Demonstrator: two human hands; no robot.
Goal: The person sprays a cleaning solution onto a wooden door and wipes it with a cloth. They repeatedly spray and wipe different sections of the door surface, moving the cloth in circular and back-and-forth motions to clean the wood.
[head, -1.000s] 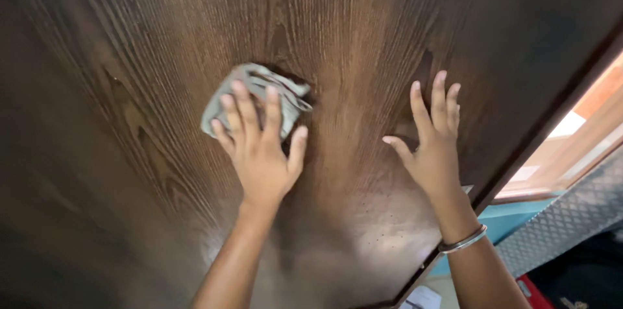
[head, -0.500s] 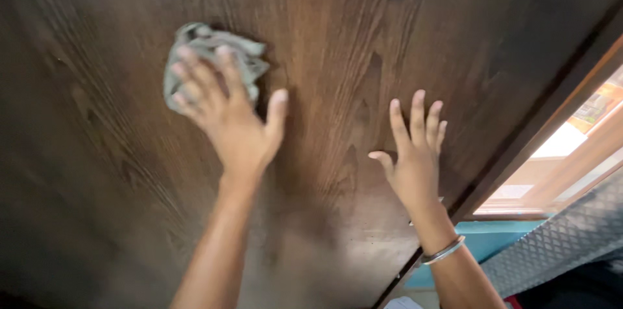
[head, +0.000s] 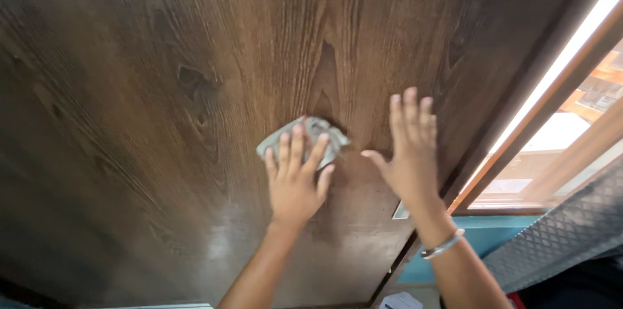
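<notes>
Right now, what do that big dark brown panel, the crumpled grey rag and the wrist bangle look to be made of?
The big dark brown panel looks like wood or wood-grain laminate: bold grain lines, knots, a soft sheen. The crumpled grey rag under the left hand seems soft woven cloth, creased and folded. The thin bangle looks like shiny silvery metal.

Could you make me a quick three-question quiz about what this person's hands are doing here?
1. True or false: the left hand presses a grey cloth flat against the dark wooden door.
2. What does the right hand hold? A) a sponge B) nothing C) a brush
3. What is worn on the right wrist?

Key: 1 true. 2 B, it lies open on the door. 3 a silver bangle.
</notes>
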